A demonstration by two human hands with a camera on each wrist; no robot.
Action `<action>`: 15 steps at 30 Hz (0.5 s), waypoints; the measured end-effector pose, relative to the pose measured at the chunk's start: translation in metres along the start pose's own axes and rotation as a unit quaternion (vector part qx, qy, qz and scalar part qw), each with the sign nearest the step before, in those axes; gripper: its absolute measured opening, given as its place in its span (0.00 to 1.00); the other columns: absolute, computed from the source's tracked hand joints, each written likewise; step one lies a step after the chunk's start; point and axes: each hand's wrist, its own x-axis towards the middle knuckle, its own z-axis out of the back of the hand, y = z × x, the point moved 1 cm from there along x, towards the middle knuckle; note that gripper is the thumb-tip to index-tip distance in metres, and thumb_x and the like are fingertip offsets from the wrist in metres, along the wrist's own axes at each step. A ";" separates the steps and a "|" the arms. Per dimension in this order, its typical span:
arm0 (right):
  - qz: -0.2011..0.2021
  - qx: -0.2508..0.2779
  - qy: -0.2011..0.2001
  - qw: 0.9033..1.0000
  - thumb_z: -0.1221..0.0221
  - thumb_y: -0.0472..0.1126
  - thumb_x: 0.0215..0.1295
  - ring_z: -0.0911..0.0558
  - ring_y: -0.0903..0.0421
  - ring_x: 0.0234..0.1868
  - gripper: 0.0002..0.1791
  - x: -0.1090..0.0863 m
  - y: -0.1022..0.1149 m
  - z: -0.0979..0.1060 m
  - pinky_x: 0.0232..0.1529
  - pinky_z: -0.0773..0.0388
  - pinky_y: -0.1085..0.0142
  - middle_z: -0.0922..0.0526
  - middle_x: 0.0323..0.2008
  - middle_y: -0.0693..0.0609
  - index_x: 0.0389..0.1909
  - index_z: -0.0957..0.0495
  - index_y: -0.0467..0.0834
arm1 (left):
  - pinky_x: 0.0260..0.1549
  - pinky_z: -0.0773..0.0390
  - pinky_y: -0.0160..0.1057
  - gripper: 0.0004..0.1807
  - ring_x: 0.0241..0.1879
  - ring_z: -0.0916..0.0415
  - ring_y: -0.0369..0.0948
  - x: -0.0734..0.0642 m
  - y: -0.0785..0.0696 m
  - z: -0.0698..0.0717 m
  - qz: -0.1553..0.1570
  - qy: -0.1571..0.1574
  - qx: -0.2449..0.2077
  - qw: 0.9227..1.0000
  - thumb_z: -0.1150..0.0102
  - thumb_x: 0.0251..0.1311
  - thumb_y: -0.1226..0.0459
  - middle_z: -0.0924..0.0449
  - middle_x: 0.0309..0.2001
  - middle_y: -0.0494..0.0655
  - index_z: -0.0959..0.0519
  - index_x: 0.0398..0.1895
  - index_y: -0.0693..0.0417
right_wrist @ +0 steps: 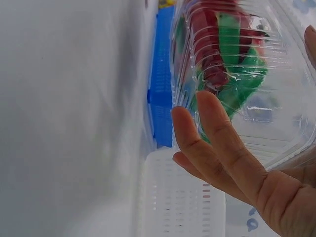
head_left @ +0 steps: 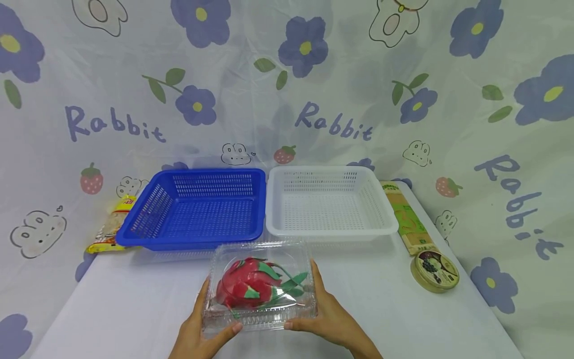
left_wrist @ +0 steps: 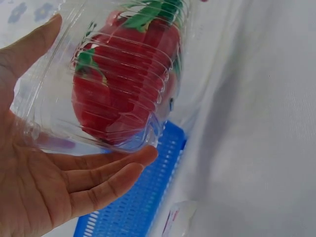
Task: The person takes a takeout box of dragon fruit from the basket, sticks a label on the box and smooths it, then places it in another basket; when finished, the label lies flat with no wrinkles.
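Fingers partly spread, the left hand [head_left: 194, 333] and right hand [head_left: 331, 319] grip a clear rectangular plastic box [head_left: 264, 318] from both sides, probably for balance, at near centre, a red-and-green dragon fruit [head_left: 244, 285] inside.

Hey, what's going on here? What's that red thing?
A person is holding a clear plastic box with their left hand and right hand. Inside is what looks like a red dragon fruit with green tips. Beyond the box, a blue basket and a white basket stand side by side.
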 end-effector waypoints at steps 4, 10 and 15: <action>-0.004 -0.007 -0.002 1.000 0.27 0.48 0.55 0.26 0.41 0.65 0.73 0.001 -0.001 0.000 0.59 0.24 0.44 0.28 0.67 0.40 0.77 0.81 0.50 | 0.45 0.23 0.69 0.62 0.56 0.24 0.66 0.002 0.002 -0.001 -0.002 0.000 0.001 1.000 0.29 0.51 0.45 0.33 0.67 0.71 0.63 0.80 0.33; -0.013 -0.016 -0.008 1.000 0.26 0.49 0.54 0.26 0.40 0.64 0.73 0.002 -0.003 0.001 0.59 0.26 0.40 0.27 0.66 0.38 0.77 0.80 0.49 | 0.47 0.25 0.71 0.63 0.59 0.30 0.73 0.004 0.003 -0.002 0.001 0.009 0.007 1.000 0.29 0.51 0.45 0.37 0.68 0.74 0.64 0.81 0.36; -0.019 -0.023 -0.018 0.999 0.26 0.49 0.53 0.27 0.39 0.66 0.73 0.002 -0.005 0.002 0.61 0.29 0.37 0.26 0.65 0.38 0.78 0.79 0.50 | 0.50 0.29 0.74 0.63 0.64 0.40 0.76 0.006 0.004 -0.004 -0.001 0.014 0.012 1.000 0.30 0.51 0.44 0.41 0.70 0.75 0.64 0.81 0.39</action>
